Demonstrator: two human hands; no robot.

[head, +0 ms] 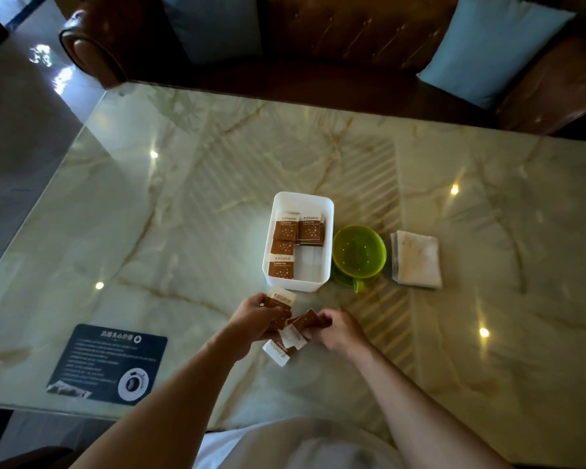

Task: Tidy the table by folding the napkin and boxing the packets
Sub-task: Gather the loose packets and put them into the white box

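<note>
While gripping packets: both hands.

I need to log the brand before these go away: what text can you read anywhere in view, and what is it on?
"taikoo", after two characters too small to read: white top band of the packets in the white box, clearest on one packet.
Packets in the left hand: same band, blurred.
Packet lying on the table: print upside down, unreadable.
Dark card: white heading and lines, too small to read.

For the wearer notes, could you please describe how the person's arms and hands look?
Both forearms are bare to the frame's edge; no sleeves, watch, rings or gloves show on the left hand or right hand. A pale garment covers the torso below.
</note>
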